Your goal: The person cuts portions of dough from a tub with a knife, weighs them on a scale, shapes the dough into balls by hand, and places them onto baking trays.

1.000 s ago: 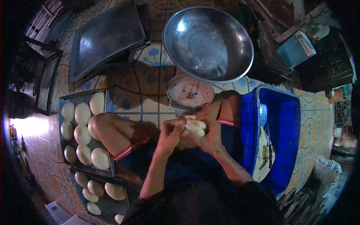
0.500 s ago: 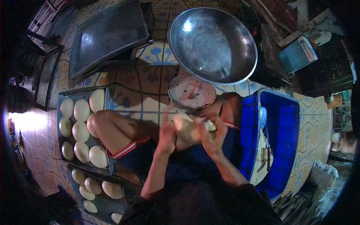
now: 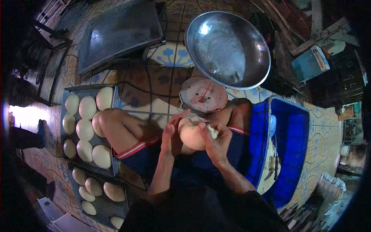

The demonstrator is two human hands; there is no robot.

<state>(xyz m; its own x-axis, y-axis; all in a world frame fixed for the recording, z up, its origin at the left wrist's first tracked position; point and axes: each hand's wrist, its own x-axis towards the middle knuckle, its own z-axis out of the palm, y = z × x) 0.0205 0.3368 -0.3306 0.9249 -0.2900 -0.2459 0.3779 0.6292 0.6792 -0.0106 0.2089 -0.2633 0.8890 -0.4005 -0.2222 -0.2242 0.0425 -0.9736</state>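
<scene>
A smooth, round dough ball is held between my two hands above my lap. My left hand curves around its left side, and my right hand grips its right side, where a pale, crumpled end of dough sticks out between thumb and fingers. Beyond my hands stands a scale with a round, stained dial. On the left, a metal tray holds several dough balls. A second dark tray below it holds several more.
A large metal bowl sits past the scale. To its left lies a dark metal tray. At my right stands a blue crate with dough and a knife-like tool inside. A person's dark-clothed leg shows at far left.
The dough between my hands has gone from a small, folded piece to a larger, rounded ball. The view has shifted slightly, and a person's leg has appeared at far left.
</scene>
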